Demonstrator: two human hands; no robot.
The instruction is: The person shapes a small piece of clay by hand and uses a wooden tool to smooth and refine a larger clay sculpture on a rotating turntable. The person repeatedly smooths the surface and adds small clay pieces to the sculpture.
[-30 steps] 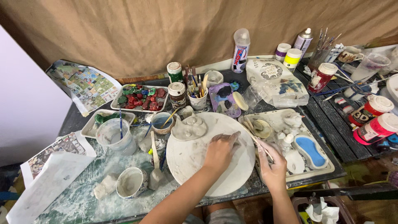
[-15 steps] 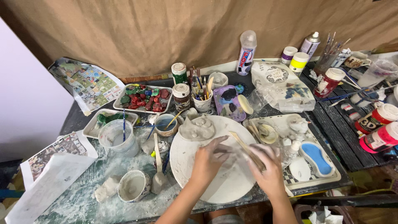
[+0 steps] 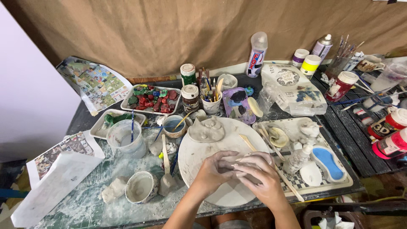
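My left hand (image 3: 212, 173) and my right hand (image 3: 259, 178) are pressed together over the near middle of a round white board (image 3: 193, 154). Both are cupped around a pale grey clay lump (image 3: 236, 161), which the fingers mostly hide. A shaped clay piece (image 3: 206, 129) sits at the board's far edge. One thin wooden stick (image 3: 247, 143) lies on the board just beyond my fingers. Another stick (image 3: 292, 187) pokes out from under my right hand; I cannot tell whether that hand holds it.
Left of the board stand a cloudy water cup (image 3: 123, 138), a small clay-smeared bowl (image 3: 141, 186) and clay scraps. Behind are a tray of coloured pieces (image 3: 150, 99) and a cup of brushes (image 3: 211, 104). A tray with a blue palette (image 3: 328, 163) and paint bottles (image 3: 392, 144) crowd the right.
My left hand, spread flat on the board a second ago, has drawn in. My right hand moved left to meet it, and both now close around the clay lump.
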